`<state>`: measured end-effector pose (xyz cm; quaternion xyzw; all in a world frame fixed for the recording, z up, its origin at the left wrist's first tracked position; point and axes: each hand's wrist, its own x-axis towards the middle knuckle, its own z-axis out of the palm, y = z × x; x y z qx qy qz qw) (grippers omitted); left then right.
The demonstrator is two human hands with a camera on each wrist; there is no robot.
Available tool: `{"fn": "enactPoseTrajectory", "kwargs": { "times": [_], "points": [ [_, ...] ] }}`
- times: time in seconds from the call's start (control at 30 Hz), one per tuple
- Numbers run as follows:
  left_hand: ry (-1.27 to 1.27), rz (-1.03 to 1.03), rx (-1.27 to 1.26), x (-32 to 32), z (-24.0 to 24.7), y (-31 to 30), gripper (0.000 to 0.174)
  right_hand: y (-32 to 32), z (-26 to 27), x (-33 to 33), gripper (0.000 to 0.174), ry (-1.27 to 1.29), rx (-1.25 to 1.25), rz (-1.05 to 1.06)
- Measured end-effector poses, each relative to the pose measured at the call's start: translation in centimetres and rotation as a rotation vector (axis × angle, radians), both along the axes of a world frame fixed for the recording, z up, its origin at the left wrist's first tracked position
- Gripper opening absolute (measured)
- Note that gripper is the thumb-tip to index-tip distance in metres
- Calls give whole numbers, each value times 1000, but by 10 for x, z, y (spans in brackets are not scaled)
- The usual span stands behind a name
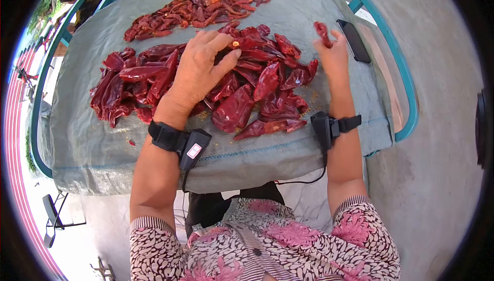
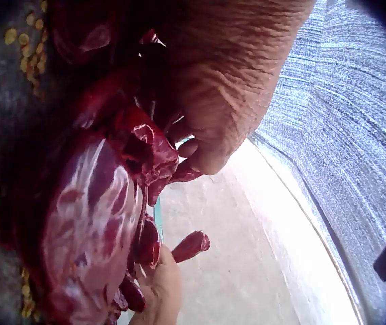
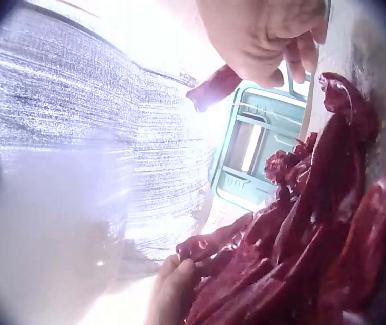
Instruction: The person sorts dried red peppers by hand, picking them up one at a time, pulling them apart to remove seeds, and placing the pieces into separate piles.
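Wrinkled, glossy red peppers [image 1: 234, 108] lie in a wide heap across the cloth-covered table. Over the heap's middle, the left hand [image 1: 203, 62] has thumb and fingers bent around a pepper; in the right wrist view this hand [image 3: 169, 291] pinches a pepper [image 3: 210, 244] near its end. Right of the heap, the right hand [image 1: 334, 57] holds one red pepper [image 1: 322, 33] between thumb and fingers, raised off the pile. That pepper [image 3: 214, 88] sticks out from the curled right hand [image 3: 267, 40] in the right wrist view. The left hand [image 2: 227, 88] partly hides its fingertips in the left wrist view.
Behind the heap is a separate pile of smaller, torn red pieces [image 1: 190, 12]. A dark phone [image 1: 353, 40] lies at the right. Teal rails [image 1: 406, 85] border the grey-green cloth [image 1: 77, 142]. Loose seeds [image 2: 27, 47] dot the cloth. A person [image 1: 85, 0] is at the far left.
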<state>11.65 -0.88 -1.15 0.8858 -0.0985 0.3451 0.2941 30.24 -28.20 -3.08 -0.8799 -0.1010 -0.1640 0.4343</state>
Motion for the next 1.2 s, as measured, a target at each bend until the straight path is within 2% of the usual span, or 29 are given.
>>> {"fn": "enactPoseTrajectory", "kwargs": {
  "times": [0.03, 0.07, 0.17, 0.2, 0.3, 0.4, 0.5, 0.53, 0.63, 0.73, 0.83, 0.87, 0.97, 1.07, 1.17, 1.2],
  "points": [
    [2, -7, 1, 0, 1, -1, 21, -3, -7, 5, 68, 36, 9, 12],
    [1, -10, 2, 0, 1, -1, 20, -3, -18, 15, 73, -36, -22, -60],
    [-6, -10, 12, 0, 4, -2, 19, 4, -10, 7, 66, -313, -98, 29],
    [-6, -9, 16, 0, 4, -2, 19, 10, 2, -3, 48, -373, -1, 141],
    [8, -17, 24, -1, 4, -1, 20, 24, 33, -40, 32, -494, 16, 401],
    [7, -42, 56, 0, 5, -1, 20, 34, 44, -55, 29, -610, -135, 665],
    [-6, -87, 81, 1, 5, -1, 21, 43, 48, -71, 30, -638, -262, 814],
    [-3, -101, 89, 1, 5, -1, 22, 45, 40, -69, 29, -660, -290, 819],
    [-12, -118, 59, -1, 6, -2, 26, 42, 31, -65, 27, -491, -203, 775],
    [2, -82, 73, 0, 4, -1, 26, 35, 34, -53, 25, -504, -98, 417],
    [28, -48, 94, -1, 2, -2, 25, 25, 19, -31, 24, -632, -141, 90],
    [36, -41, 95, -1, 2, -3, 25, 23, 15, -28, 33, -601, -119, 8],
    [138, -39, 94, -1, 3, 0, 30, 15, 17, -27, 46, -243, -264, 194],
    [128, -17, 97, -2, 1, 0, 28, 26, 29, -50, 58, -189, -424, 281],
    [155, -19, 63, -2, 3, -1, 27, 28, 15, -47, 60, -356, -510, 362],
    [152, -23, 61, -2, 2, 0, 26, 28, 9, -47, 55, -373, -574, 329]
  ]
}}
